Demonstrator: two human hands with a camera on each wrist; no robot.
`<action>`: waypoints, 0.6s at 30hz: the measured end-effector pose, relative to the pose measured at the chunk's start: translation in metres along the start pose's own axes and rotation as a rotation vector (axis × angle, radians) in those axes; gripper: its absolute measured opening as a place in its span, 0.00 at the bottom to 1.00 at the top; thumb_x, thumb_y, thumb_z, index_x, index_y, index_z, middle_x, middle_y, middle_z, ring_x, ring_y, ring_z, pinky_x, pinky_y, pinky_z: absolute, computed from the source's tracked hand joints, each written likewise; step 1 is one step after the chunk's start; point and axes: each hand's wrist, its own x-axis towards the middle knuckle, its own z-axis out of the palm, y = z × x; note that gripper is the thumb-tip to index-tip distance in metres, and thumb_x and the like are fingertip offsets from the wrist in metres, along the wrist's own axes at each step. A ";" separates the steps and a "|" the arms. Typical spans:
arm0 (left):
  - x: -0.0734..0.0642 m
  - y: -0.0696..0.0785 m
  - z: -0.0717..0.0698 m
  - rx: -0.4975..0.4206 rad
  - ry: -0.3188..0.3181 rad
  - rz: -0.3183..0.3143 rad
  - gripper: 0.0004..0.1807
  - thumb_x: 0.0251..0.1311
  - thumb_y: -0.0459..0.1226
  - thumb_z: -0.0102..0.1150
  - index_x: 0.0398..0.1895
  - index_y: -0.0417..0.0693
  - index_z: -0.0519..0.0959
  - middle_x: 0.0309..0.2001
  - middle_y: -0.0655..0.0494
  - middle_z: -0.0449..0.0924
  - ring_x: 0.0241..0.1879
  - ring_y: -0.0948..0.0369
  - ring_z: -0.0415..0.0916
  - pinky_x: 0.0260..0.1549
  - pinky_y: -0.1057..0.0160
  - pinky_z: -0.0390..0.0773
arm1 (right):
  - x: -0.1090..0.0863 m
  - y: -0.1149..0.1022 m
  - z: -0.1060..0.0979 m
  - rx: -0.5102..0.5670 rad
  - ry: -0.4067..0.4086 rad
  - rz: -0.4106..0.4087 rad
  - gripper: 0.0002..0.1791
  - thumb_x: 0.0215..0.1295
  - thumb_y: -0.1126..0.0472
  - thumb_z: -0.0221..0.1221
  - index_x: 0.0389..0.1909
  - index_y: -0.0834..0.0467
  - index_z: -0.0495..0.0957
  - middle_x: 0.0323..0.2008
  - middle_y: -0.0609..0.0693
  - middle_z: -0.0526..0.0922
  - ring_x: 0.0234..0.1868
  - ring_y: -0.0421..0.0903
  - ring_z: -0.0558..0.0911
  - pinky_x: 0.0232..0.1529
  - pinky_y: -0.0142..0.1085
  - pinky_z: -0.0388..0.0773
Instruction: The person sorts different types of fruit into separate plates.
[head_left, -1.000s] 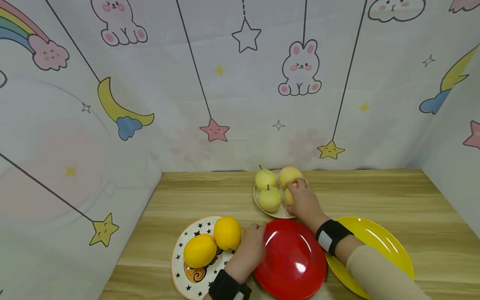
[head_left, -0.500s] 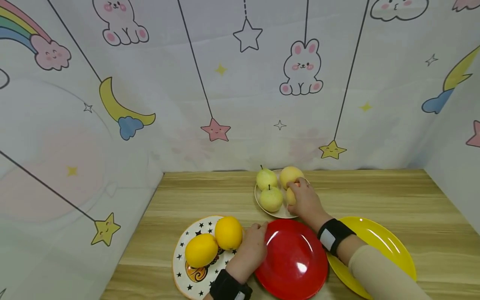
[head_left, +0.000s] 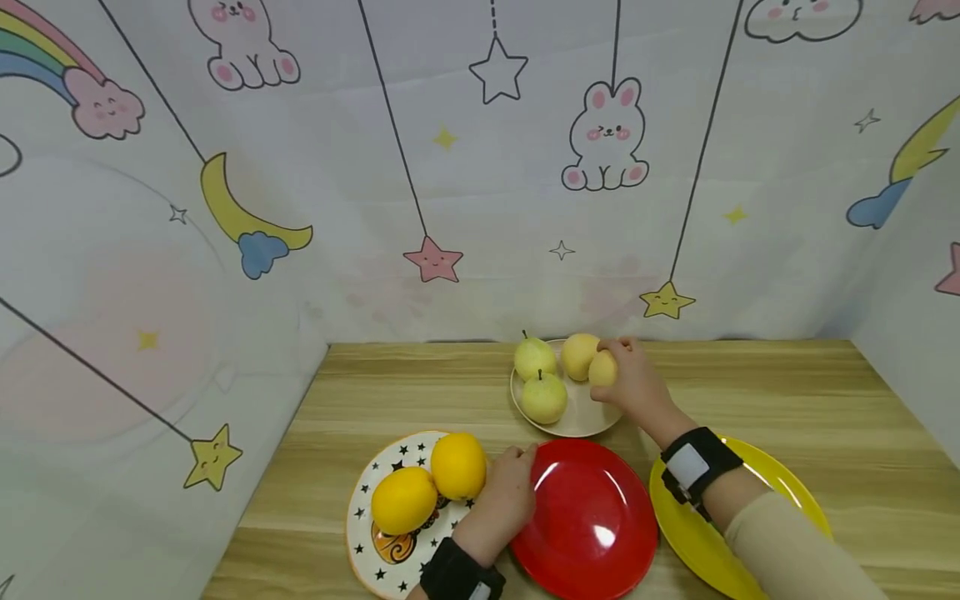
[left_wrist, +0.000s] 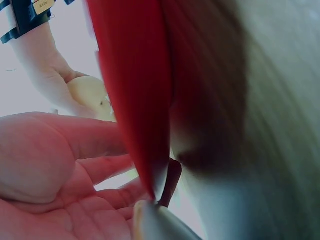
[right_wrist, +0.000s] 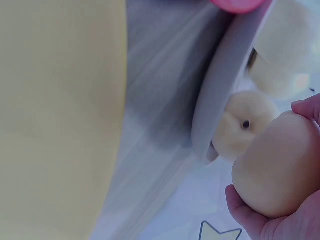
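Note:
My right hand (head_left: 637, 387) grips a pale yellow peach (head_left: 602, 369) between thumb and fingers, at the right side of the small cream plate (head_left: 581, 418). In the right wrist view the held peach (right_wrist: 280, 165) hangs clear of the plate's rim. Another peach (head_left: 580, 357) and two green pears (head_left: 535, 357) sit on that plate. My left hand (head_left: 506, 496) pinches the left rim of the red plate (head_left: 592, 525). Seen from the left wrist, the red plate (left_wrist: 137, 85) has a dark fingertip showing past its edge; part of the grip is hidden.
Left of the red plate lies a star-patterned white plate (head_left: 367, 542) with two yellow-orange, lemon-shaped fruits (head_left: 403, 500). A yellow plate (head_left: 693, 542) is at the right, partly under my right forearm. Behind the wooden table (head_left: 420, 383) hangs a cartoon-printed cloth (head_left: 510, 192).
My right hand has lifted the peach and moved it right and slightly back, towards the cream plate's edge. The left hand stays at the red plate.

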 end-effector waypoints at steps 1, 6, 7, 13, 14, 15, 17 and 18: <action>0.000 0.000 0.000 -0.003 -0.002 -0.002 0.27 0.68 0.22 0.63 0.70 0.37 0.77 0.55 0.38 0.80 0.52 0.45 0.80 0.51 0.45 0.86 | 0.000 0.001 -0.004 0.005 0.010 -0.003 0.37 0.52 0.65 0.72 0.66 0.68 0.73 0.64 0.70 0.66 0.55 0.68 0.75 0.57 0.62 0.79; 0.000 0.000 -0.001 -0.022 -0.011 0.000 0.28 0.67 0.21 0.63 0.71 0.36 0.77 0.55 0.37 0.79 0.52 0.45 0.80 0.51 0.45 0.85 | 0.000 0.004 -0.019 0.007 0.046 -0.006 0.36 0.53 0.65 0.72 0.64 0.67 0.74 0.63 0.71 0.66 0.55 0.70 0.74 0.56 0.64 0.78; 0.000 0.000 -0.001 -0.021 -0.010 0.005 0.29 0.66 0.21 0.64 0.71 0.36 0.77 0.54 0.37 0.79 0.52 0.46 0.80 0.51 0.46 0.86 | -0.001 0.005 -0.021 0.002 0.050 -0.004 0.36 0.53 0.64 0.72 0.64 0.67 0.74 0.64 0.72 0.66 0.55 0.70 0.74 0.56 0.64 0.79; 0.001 -0.003 -0.001 -0.013 -0.004 0.013 0.30 0.65 0.20 0.65 0.71 0.39 0.78 0.49 0.40 0.79 0.45 0.49 0.79 0.45 0.52 0.88 | -0.004 0.012 -0.025 -0.036 0.056 -0.001 0.36 0.53 0.63 0.70 0.64 0.68 0.73 0.63 0.72 0.66 0.54 0.70 0.75 0.55 0.64 0.79; 0.001 -0.003 -0.001 -0.013 -0.004 0.012 0.30 0.65 0.20 0.65 0.71 0.40 0.78 0.48 0.40 0.79 0.43 0.50 0.79 0.44 0.52 0.88 | -0.005 0.012 -0.025 -0.039 0.056 -0.002 0.36 0.53 0.63 0.70 0.64 0.68 0.74 0.63 0.72 0.67 0.53 0.70 0.75 0.55 0.63 0.79; 0.000 -0.004 -0.001 -0.017 -0.003 0.010 0.29 0.66 0.20 0.64 0.71 0.40 0.79 0.48 0.40 0.79 0.43 0.50 0.79 0.43 0.53 0.88 | -0.005 0.013 -0.025 -0.042 0.055 -0.002 0.35 0.53 0.63 0.70 0.64 0.68 0.74 0.63 0.72 0.67 0.53 0.69 0.75 0.54 0.63 0.79; 0.000 -0.004 -0.001 -0.008 0.007 0.020 0.29 0.66 0.20 0.64 0.70 0.41 0.79 0.47 0.41 0.79 0.42 0.51 0.79 0.42 0.54 0.88 | -0.007 0.013 -0.024 -0.047 0.052 0.002 0.35 0.53 0.63 0.70 0.64 0.68 0.74 0.62 0.71 0.67 0.53 0.69 0.75 0.54 0.63 0.80; 0.000 -0.004 -0.001 -0.004 0.017 0.028 0.29 0.66 0.20 0.64 0.70 0.41 0.80 0.47 0.41 0.79 0.41 0.51 0.79 0.42 0.54 0.88 | -0.007 0.013 -0.024 -0.049 0.051 0.005 0.35 0.53 0.63 0.70 0.64 0.67 0.74 0.62 0.71 0.68 0.53 0.68 0.75 0.54 0.63 0.80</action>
